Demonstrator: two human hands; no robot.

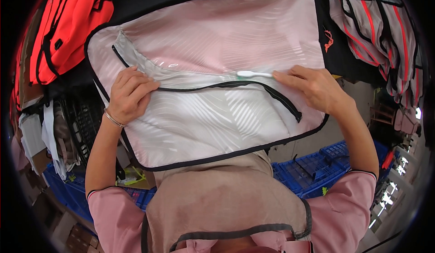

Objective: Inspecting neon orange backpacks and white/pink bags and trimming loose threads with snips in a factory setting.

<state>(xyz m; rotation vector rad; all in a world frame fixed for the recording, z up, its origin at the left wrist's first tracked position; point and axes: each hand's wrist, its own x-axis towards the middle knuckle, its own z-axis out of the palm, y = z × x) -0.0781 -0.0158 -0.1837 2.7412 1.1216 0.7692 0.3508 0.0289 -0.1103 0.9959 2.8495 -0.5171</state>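
Observation:
A pink and white patterned fabric panel with black bound edges lies spread before me. A long opening edged by a black strip runs across its middle, with pale lining showing at the left. My left hand grips the fabric at the left part of this opening, fingers curled together. In my right hand is a white toothbrush, held by its handle. Its head points left and lies against the pale cloth by the opening; some green shows under it, and the bristles are mostly hidden.
Bright red-orange bags with black straps lie at the far left. Grey bags with red stripes are piled at the far right. Blue plastic crates stand below the work surface. A brown apron covers my front.

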